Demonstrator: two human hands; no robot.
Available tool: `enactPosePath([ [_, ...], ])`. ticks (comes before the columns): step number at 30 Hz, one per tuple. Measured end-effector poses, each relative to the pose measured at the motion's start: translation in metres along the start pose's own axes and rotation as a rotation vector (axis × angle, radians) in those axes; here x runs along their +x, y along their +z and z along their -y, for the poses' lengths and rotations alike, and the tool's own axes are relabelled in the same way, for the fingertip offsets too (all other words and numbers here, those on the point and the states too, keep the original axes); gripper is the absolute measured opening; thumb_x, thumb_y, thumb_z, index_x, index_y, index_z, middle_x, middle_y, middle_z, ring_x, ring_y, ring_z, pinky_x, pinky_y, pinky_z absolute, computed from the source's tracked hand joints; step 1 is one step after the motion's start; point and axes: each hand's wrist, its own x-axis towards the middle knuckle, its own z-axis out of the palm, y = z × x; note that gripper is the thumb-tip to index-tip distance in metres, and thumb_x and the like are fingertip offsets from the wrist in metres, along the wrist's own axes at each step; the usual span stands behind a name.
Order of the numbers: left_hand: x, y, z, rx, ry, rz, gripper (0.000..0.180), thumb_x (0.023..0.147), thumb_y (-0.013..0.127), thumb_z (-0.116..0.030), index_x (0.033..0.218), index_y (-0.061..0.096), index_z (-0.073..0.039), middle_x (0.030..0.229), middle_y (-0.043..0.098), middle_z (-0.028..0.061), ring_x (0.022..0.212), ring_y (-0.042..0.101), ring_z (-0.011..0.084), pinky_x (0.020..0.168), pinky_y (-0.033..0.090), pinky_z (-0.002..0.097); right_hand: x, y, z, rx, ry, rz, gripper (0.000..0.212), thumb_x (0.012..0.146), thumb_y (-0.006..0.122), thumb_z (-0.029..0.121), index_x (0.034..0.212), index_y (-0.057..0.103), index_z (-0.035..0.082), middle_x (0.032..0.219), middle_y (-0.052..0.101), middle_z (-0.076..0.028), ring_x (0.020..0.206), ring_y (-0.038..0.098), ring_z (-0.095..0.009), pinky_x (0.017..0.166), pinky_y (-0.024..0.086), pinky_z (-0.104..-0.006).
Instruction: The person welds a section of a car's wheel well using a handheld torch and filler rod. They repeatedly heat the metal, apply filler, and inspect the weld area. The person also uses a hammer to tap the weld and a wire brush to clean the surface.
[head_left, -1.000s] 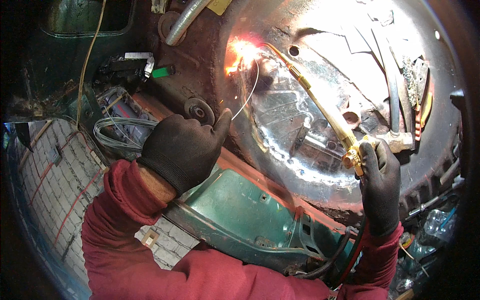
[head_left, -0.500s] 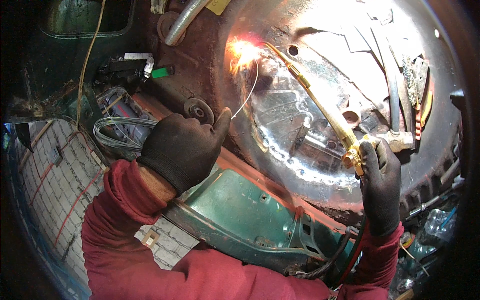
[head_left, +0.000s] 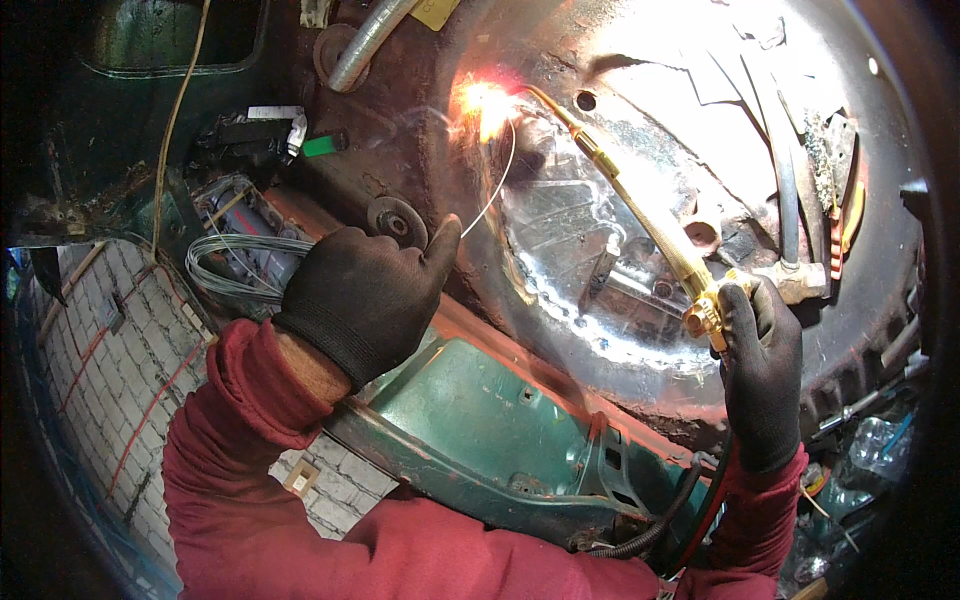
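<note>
A torch flame point(head_left: 485, 105) burns out to white, fringed in orange and pinkish red, up and right of the left grip point(head_left: 365, 300), while harsh white light bleaches the metal pan point(head_left: 680, 100) above the right grip point(head_left: 762, 375) and wipes out its surface detail. Glints run along the brass torch point(head_left: 640, 210) and thin wire point(head_left: 497, 195); hard shadows edge the tools point(head_left: 788, 200) just above the right grip. Dimness swallows the green panel point(head_left: 110, 130) up and left of the left grip. Fisheye distortion bows the brick wall point(head_left: 130, 350) beyond that grip, and the frame's rim fades into black.
</note>
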Motion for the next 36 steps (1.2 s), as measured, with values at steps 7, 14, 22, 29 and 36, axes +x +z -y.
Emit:
enactPosePath([
  [7,0.0013,0.0013,0.0005,0.005,0.001,-0.01,0.059,0.095,0.062,-0.017,0.151,0.056,0.003,0.077,0.074,0.0131,0.062,0.074,0.0279,0.056,0.059,0.0427,0.0013,-0.0005,0.0037,0.003,0.021,0.003,0.031,0.113,0.059,0.02,0.091,0.058,-0.001,0.078,0.053,-0.003,0.074,0.045,-0.009,0.065,0.039,-0.0299],
  [14,0.0037,0.0022,0.0027,-0.016,0.013,-0.021,0.059,0.096,0.062,-0.017,0.151,0.055,0.004,0.075,0.074,0.0134,0.061,0.074,0.0278,0.055,0.059,0.0425,0.0016,-0.0001,0.0053,0.104,0.084,0.016,0.03,0.113,0.058,0.021,0.093,0.059,-0.001,0.079,0.054,-0.002,0.075,0.045,-0.009,0.065,0.039,-0.0295],
  [22,0.0038,0.0012,0.0024,-0.005,-0.004,0.02,0.06,0.097,0.062,-0.018,0.153,0.054,0.003,0.077,0.076,0.0141,0.063,0.075,0.0274,0.056,0.06,0.0429,0.0022,-0.0013,0.0041,0.098,0.104,0.028,0.03,0.114,0.059,0.021,0.094,0.059,-0.001,0.079,0.055,-0.002,0.075,0.046,-0.008,0.066,0.04,-0.0292],
  [29,0.0042,0.0001,0.0027,-0.025,-0.007,0.012,0.061,0.095,0.063,-0.018,0.152,0.055,0.003,0.078,0.075,0.0143,0.063,0.074,0.028,0.056,0.059,0.0433,0.0021,-0.0016,0.0049,0.087,0.1,0.027,0.029,0.114,0.058,0.02,0.094,0.059,-0.001,0.08,0.055,-0.002,0.076,0.047,-0.008,0.067,0.04,-0.0288],
  [36,0.0057,0.0004,0.0031,-0.021,-0.005,-0.007,0.06,0.094,0.063,-0.018,0.15,0.057,0.003,0.076,0.075,0.0136,0.062,0.074,0.0279,0.056,0.059,0.0432,0.002,-0.0004,0.0051,0.109,0.101,0.027,0.027,0.113,0.058,0.019,0.096,0.06,-0.002,0.081,0.055,-0.003,0.077,0.047,-0.009,0.068,0.041,-0.0289],
])
